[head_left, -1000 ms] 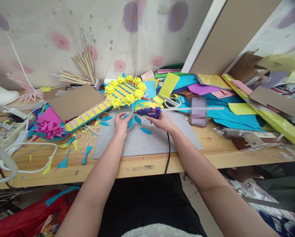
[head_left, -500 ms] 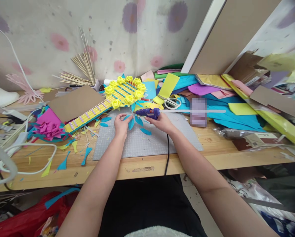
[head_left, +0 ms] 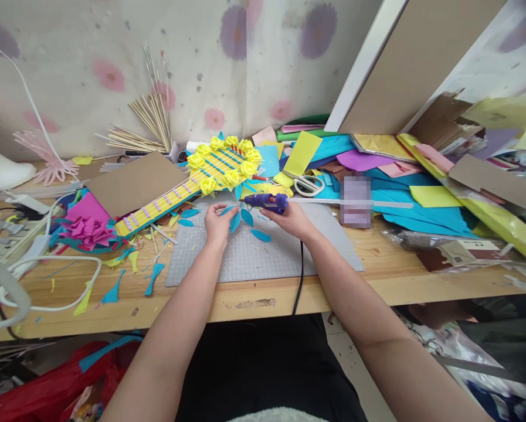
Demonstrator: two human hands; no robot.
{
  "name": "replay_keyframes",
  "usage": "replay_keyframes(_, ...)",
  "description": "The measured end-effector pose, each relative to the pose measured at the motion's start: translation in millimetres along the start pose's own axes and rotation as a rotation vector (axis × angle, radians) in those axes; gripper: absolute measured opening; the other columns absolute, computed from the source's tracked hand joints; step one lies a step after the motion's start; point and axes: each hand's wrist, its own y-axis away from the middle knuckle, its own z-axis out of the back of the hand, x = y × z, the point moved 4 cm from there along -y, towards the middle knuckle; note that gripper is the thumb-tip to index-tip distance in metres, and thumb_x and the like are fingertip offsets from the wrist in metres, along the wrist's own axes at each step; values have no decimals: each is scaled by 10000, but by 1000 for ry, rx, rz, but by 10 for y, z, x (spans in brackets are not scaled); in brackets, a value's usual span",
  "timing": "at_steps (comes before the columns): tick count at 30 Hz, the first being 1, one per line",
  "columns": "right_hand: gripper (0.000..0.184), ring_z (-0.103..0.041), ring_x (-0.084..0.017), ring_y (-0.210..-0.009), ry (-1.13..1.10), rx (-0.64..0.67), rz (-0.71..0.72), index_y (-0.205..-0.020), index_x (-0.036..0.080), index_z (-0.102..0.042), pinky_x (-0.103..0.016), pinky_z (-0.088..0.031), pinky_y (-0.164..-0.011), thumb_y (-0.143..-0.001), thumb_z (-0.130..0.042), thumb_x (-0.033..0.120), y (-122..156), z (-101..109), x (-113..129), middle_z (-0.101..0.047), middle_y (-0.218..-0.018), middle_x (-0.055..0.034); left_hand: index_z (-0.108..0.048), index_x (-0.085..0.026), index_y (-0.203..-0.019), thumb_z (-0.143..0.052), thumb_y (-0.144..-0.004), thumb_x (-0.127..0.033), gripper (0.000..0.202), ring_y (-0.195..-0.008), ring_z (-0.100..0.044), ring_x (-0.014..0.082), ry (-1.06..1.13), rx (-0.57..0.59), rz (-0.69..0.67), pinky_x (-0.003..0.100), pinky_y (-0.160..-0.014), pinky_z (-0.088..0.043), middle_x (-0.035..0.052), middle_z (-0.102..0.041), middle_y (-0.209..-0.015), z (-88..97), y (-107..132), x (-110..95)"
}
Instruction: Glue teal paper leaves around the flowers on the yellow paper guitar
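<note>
My left hand pinches a small blue paper leaf above the grey cutting mat. My right hand is wrapped round a purple glue gun, its nozzle pointing left, close to my left fingertips. A long pale glue stick juts out of the gun's back, and its black cord runs down over the table edge. More blue leaves lie on the mat. Just behind my hands rests a guitar-shaped paper piece, edged with yellow paper flowers.
White-handled scissors lie behind the gun. Coloured paper sheets pile up at the right. Brown cardboard, wooden sticks and a white cable are at the left, with paper scraps nearby.
The glue gun has shifted very slightly to the right, away from my left fingers. The rest looks nearly the same, apart from a small shift of the camera.
</note>
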Motion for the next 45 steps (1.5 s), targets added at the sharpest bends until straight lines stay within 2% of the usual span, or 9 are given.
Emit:
replay_keyframes(14,367,-644,-243,-939,79,8,-15,-1027,209,-691,-354,-507,-775,-772,-624,463,17,4,12,-708,-1000,-68,-525,-176,-744,-746,-562,-120,291,-545,-561,86,66,84,-27,210,-557,-431,-25,-613,-648,-29,8,9)
replay_keyframes(22,422,-637,-200,-856,-67,4,-15,-1009,184,-682,-320,-502,-745,-759,-615,517,23,43,-62,-703,-909,-58,-541,-175,-752,-762,-551,-146,300,-540,-554,86,46,53,-41,209,-552,-421,-35,-582,-637,-7,-40,41)
replay_keyframes(27,404,-609,-166,-722,-98,-10,-64,-897,176,-670,-277,-487,-623,-731,-625,542,28,57,-77,-672,-785,-51,-540,-172,-765,-772,-539,-159,325,-545,-564,90,78,59,6,214,-553,-429,-30,-586,-649,-5,-50,38)
replay_keyframes(31,437,-488,-106,-497,-196,-88,-193,-719,172,-597,-248,-411,-459,-683,-627,607,37,74,-92,-596,-616,-27,-525,-175,-768,-778,-543,-182,339,-537,-571,95,115,96,48,208,-527,-420,-22,-604,-652,-6,-57,33)
replay_keyframes(33,455,-430,-86,-441,-231,-132,-226,-668,179,-560,-244,-376,-425,-670,-622,630,39,86,-98,-556,-561,-8,-519,-183,-762,-768,-563,-172,318,-572,-596,107,96,90,-61,211,-554,-439,-13,-620,-664,17,-45,-41)
replay_keyframes(36,462,-401,-77,-423,-283,-198,-232,-619,188,-527,-237,-362,-423,-698,-586,640,32,138,-129,-502,-508,14,-542,-204,-784,-754,-605,-169,280,-734,-652,133,-39,103,-408,226,-698,-478,7,-657,-746,70,13,-270)
replay_keyframes(38,453,-404,-75,-433,-353,-194,-226,-622,189,-523,-232,-365,-429,-715,-578,630,30,192,-165,-509,-525,13,-588,-217,-787,-753,-623,-188,235,-841,-660,149,-212,196,-627,239,-803,-471,21,-676,-815,80,58,-426)
replay_keyframes(42,428,-430,-72,-474,-433,38,-224,-662,173,-567,-220,-357,-430,-707,-624,595,60,276,-202,-570,-614,-13,-667,-248,-768,-736,-649,-218,141,-945,-649,191,-542,501,-857,287,-918,-439,42,-696,-863,76,73,-552)
replay_keyframes(45,426,-434,-75,-467,-349,201,-257,-655,162,-589,-215,-328,-412,-698,-645,582,103,285,-180,-536,-554,-1,-672,-263,-743,-720,-649,-213,118,-932,-652,205,-621,657,-832,333,-942,-434,49,-699,-846,111,21,-468)
